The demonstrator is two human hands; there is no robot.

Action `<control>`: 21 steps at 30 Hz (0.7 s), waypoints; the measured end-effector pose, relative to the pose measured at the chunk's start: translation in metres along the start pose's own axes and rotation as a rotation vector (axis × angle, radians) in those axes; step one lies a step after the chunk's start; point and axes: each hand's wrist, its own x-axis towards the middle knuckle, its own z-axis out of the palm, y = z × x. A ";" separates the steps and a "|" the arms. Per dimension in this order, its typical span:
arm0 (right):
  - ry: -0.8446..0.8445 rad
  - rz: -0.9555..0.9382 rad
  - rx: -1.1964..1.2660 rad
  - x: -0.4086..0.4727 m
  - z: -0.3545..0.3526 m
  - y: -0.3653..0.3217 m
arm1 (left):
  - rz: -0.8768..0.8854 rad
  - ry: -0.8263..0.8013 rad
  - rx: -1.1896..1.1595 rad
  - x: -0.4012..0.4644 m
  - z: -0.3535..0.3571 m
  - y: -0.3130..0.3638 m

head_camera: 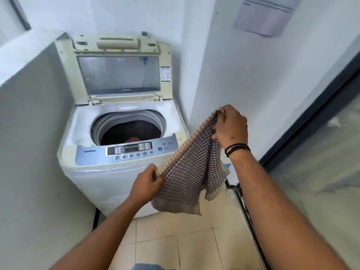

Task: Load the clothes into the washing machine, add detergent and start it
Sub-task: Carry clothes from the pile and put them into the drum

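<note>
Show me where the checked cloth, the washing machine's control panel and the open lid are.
checked cloth (191, 172): head view, middle of the hanging fabric.
control panel (129, 149): head view, dark display strip.
open lid (118, 75): head view, its clear window.

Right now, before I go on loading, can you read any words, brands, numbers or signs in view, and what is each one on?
Nothing can be read.
Control panel of the washing machine: brand mark and display markings, too blurred.
Sticker on the open lid: print too small.
Paper notice on the wall: lines of text, blurred.
Checked cloth in both hands: no text.
</note>
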 end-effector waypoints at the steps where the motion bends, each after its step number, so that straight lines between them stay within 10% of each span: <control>1: 0.039 -0.054 0.037 0.009 0.006 -0.019 | -0.014 -0.021 -0.003 0.003 -0.001 -0.004; 10: 0.343 -0.363 0.409 0.109 0.020 -0.125 | -0.120 -0.027 -0.212 0.063 -0.018 0.008; 21: 0.199 -0.287 0.650 0.236 0.104 -0.141 | -0.202 0.559 -0.918 0.190 -0.167 0.054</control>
